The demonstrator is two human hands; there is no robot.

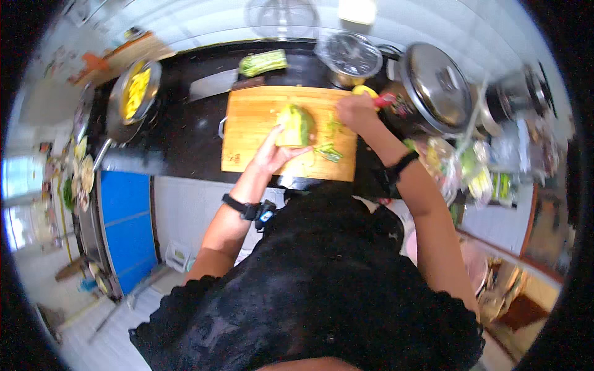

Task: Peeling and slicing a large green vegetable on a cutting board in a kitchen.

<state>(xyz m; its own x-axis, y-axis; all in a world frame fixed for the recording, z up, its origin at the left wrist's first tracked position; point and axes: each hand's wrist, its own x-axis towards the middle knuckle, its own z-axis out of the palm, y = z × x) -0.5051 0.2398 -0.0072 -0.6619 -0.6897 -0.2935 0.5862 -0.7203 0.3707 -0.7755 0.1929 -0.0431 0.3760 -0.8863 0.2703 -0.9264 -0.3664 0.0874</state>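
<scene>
My left hand (pixel 271 150) holds a partly peeled pale green gourd or squash piece (pixel 293 127) from below and the left side. The piece stands on a bamboo cutting board (pixel 250 120), with darker green skin on its right. Green peel strips (pixel 328 152) lie right of it. Over the board's upper right corner, my right hand (pixel 356 112) is curled and blurred. A red object (pixel 384 100) meets its far side; whether the hand grips it is unclear. Just behind that hand sits something yellow (pixel 365 90), partly hidden.
Beyond the board lie a cleaver (pixel 213 85) and another green vegetable piece (pixel 263 63). A film-covered metal bowl (pixel 351 58) and a large lidded pot (pixel 438 86) stand at the back right. At left, a pan (pixel 121 127) sits by a bowl of yellow pieces (pixel 138 94). Bagged vegetables (pixel 478 176) are at right.
</scene>
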